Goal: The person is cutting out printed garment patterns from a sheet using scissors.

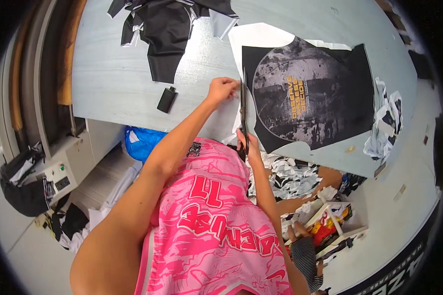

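Note:
My right hand (251, 147) grips the handles of long black scissors (243, 105) near the table's front edge. The blades point away from me along the left side of a printed fabric panel (349, 78). This panel is black and grey with a large round motif and yellow lettering, and white margins show around parts of it. My left hand (222, 91) is closed, its fingertips pinching the white fabric edge (236, 120) just left of the blades. How far the blades are apart is hard to make out.
Black cut garment pieces (165, 42) and a small black bottle-like object (167, 100) lie on the grey table (128, 88). Fabric scraps (386, 120) sit at its right edge. A machine with rollers (66, 162) stands left. Below are a blue bag (142, 142), cloth heaps, and a person in stripes (305, 255).

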